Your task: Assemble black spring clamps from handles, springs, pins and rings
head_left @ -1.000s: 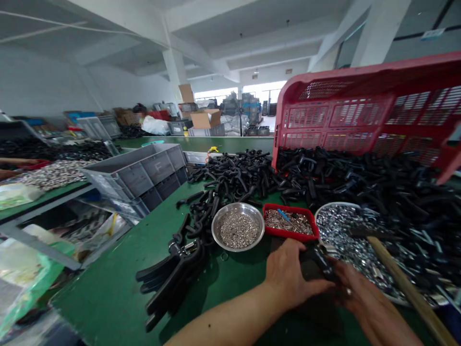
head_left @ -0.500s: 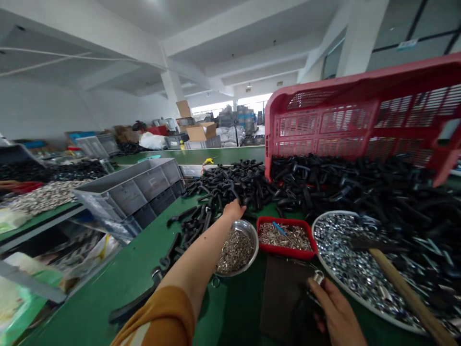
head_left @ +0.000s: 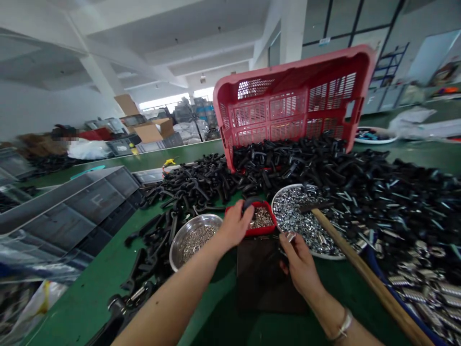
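My left hand (head_left: 234, 225) is closed on a black handle (head_left: 253, 202) and hangs over the left part of a red tray (head_left: 260, 231) of small metal pins. Between the thumb and fingers of my right hand (head_left: 299, 263) is a shiny metal coil spring (head_left: 290, 236); what lies under those fingers is too dark to make out. A dark flat plate (head_left: 264, 283) lies on the green table just left of my right hand. Beside my left forearm stands a round metal bowl (head_left: 176, 250) of small metal parts.
A white basin (head_left: 276, 197) of shiny parts has a wooden-handled hammer (head_left: 345, 247) across it. Black handles spill from a tipped pink-red crate (head_left: 266, 77). Larger springs fill a blue-rimmed container (head_left: 383, 288) at right. Grey crates (head_left: 79, 211) stand at left.
My left hand has come back from the handle pile with a black handle, toward the red tray. My right hand still holds the spring. The view has turned right.
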